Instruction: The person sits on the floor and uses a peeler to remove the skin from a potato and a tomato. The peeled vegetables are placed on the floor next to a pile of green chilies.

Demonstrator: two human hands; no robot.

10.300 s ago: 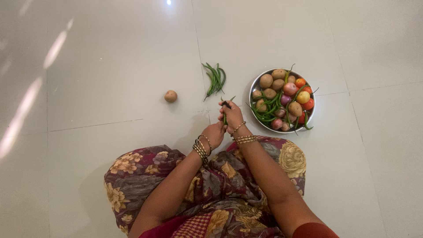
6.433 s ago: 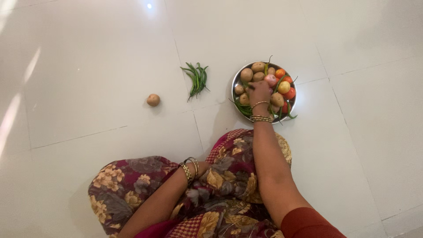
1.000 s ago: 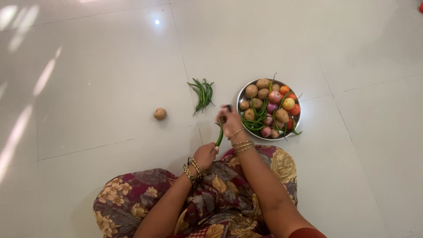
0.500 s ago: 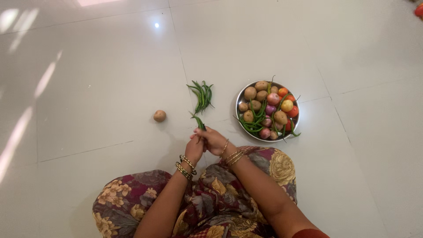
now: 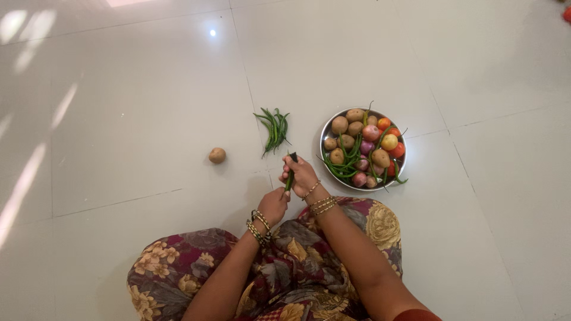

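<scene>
Green chilli upright, tip away | right hand fingers gripping | left hand fingers curled

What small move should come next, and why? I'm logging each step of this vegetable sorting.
Probably carry the green chilli up-left and lay it on the pile of green chillies on the floor. The right hand pinches it, with the left hand just below, and more chillies remain in the steel plate.
</scene>
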